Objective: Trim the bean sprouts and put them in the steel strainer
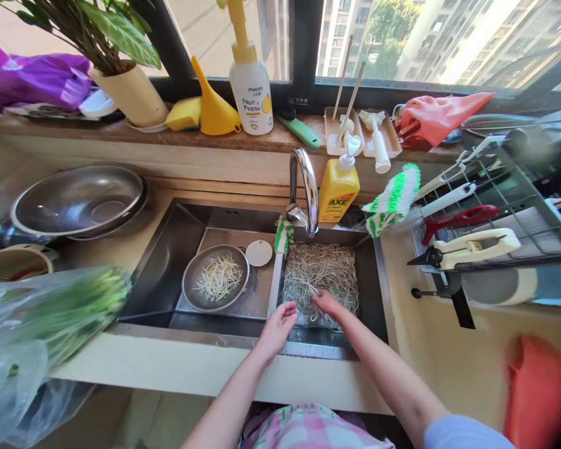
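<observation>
Head view: both hands [303, 312] pinching bean sprouts [320, 274] in sink basket; metal dish [189, 293] holds sprouts.

Pink checked apron [308, 430], pale blue sleeve [462, 433]

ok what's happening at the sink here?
A person stands at the sink with both hands in a mass of bean sprouts in the right basin, under the faucet. The right hand rests on the sprouts; the left hand is at their near edge, fingers loosely curled. A metal bowl in the left basin holds a smaller pile of sprouts.
</observation>
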Demonstrator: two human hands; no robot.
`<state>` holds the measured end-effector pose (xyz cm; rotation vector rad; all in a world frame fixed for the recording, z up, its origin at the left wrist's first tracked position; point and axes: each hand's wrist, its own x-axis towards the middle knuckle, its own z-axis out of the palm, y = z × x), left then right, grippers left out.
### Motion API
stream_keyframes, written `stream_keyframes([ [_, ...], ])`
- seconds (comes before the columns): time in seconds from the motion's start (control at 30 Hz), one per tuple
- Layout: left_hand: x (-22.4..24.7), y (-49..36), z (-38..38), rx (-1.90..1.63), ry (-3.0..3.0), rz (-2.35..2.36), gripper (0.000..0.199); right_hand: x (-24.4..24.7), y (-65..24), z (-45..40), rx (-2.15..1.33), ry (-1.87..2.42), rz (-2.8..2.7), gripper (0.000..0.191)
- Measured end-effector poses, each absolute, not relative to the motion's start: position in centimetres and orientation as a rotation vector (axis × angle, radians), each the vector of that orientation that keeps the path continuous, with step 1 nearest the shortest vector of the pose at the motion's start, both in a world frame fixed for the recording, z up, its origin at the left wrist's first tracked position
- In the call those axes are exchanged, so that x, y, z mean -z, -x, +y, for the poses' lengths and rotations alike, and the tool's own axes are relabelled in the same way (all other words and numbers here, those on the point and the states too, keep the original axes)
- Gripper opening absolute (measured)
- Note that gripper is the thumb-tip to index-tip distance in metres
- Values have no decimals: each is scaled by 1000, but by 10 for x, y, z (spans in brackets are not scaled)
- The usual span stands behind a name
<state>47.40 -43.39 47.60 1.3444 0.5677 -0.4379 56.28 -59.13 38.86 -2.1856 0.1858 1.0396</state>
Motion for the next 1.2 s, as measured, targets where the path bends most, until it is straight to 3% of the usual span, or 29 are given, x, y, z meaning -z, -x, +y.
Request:
stream_keyframes([
  [0.17, -454, -500, -471, 406, -1309, 610, 49, -443, -544, -610, -979, 1857, 156, 23],
  [0.4, -468, -517, -498, 582, -949, 385, 57, -490, -536, -622, -832, 1525, 54, 24],
  [0.5, -474, -523, -500, 533, -924, 301, 52, -497, -533, -624, -732, 1639, -133, 24],
  [0.67, -476, -532, -507, 497, -922, 335, 42, -505, -529, -622, -400, 2182, -222, 25],
  [0.93, -477, -537, -497, 476, -619, 477, 32, -522, -516, -622, -11, 2576, -362, 29],
  [1.2, -484, -539, -493, 426, -878, 427, 36, -510, -515, -629, -55, 2298, -517, 18],
])
